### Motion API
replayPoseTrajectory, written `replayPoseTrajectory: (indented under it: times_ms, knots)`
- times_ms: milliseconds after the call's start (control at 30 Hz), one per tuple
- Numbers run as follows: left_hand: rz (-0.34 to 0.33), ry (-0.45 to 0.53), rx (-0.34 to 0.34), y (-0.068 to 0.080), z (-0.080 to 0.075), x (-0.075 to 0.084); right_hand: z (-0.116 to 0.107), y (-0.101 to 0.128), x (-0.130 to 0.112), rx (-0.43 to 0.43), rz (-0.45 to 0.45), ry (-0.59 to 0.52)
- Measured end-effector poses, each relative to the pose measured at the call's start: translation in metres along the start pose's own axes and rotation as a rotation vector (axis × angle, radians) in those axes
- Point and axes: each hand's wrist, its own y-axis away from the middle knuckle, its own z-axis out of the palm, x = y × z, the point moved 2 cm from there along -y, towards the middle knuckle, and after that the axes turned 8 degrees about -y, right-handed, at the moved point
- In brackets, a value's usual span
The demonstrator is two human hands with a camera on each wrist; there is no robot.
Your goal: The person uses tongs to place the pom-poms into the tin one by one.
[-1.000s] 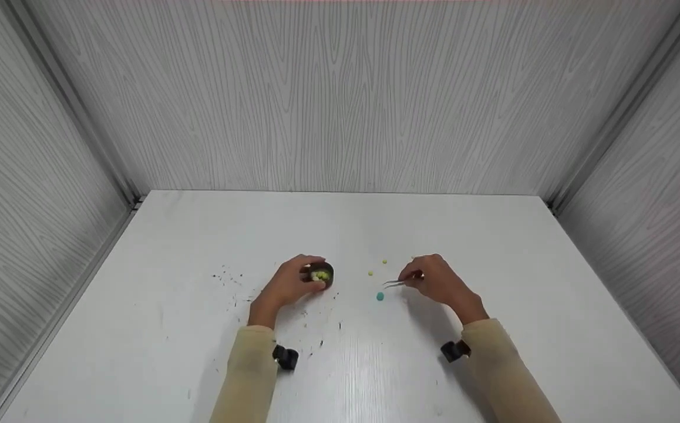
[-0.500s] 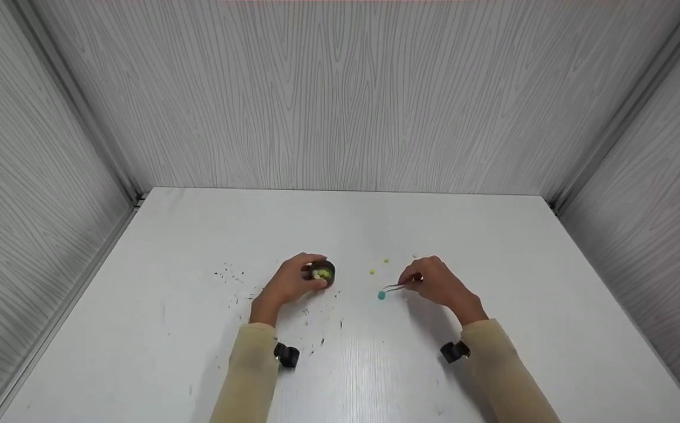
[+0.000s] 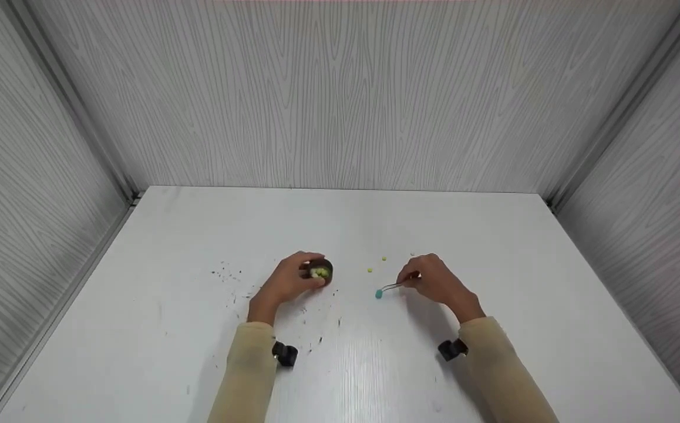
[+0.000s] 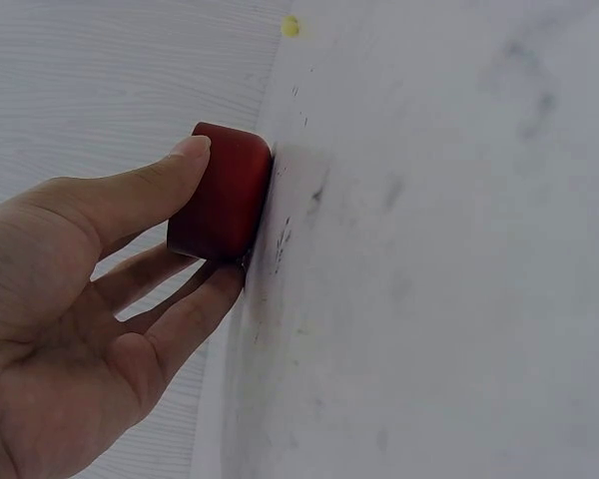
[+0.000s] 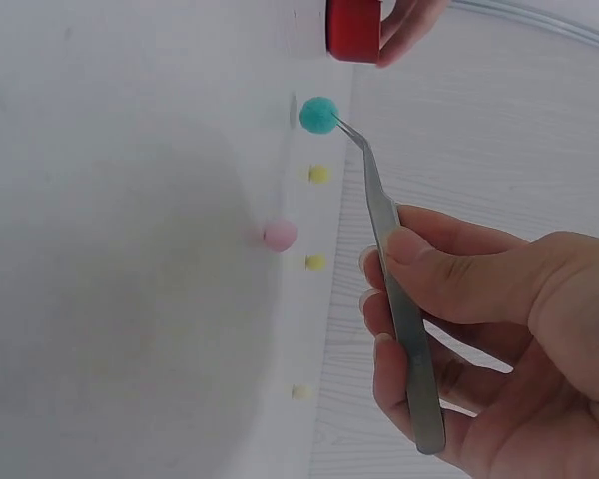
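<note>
1. Nearest the camera, two forearms in pale yellow sleeves [image 3: 246, 376] reach forward over the white desk [image 3: 492, 247], each with a small black wrist camera mount.
2. The left hand [image 3: 286, 283] lies left of the teal pom-pom [image 3: 379, 294]; its grip is curled round a small red cup [image 3: 320, 271], thumb on one side and fingers on the other, with the cup standing on the desk.
3. The right hand [image 3: 434, 281], right of the teal pom-pom, has its grip pinching metal tweezers [image 3: 391, 286] between thumb and fingers, the shaft angled down and leftward.
4. The tweezer tips meet the teal pom-pom; whether it is lifted clear of the desk cannot be told.
5. The head view shows yellowish-green pom-poms inside the cup, which neither wrist view reveals.
6. The left wrist view shows only the cup's red wall [image 4: 223, 190], the thumb on top of it, and one yellow pom-pom [image 4: 291, 27] beyond.
7. The right wrist view alone shows a pink pom-pom [image 5: 279, 234] just past the teal pom-pom, with small yellow pom-poms [image 5: 318, 174] near it.
8. Farther left of the teal pom-pom, beyond the cup, dark specks [image 3: 225, 275] dot the desk.
</note>
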Motion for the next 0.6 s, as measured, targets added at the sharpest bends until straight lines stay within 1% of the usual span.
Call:
replayPoseTrajectory:
  times_ms: [300,600]
  knots:
    - [0.006,-0.007,0.001,0.0001,-0.0004,0.0009,-0.0011,-0.0009,-0.001,0.02,-0.044,0.01]
    - [-0.004,-0.005,-0.004,0.0012,-0.002,0.0014,-0.002,-0.0026,-0.0032,0.047,-0.025,-0.005]
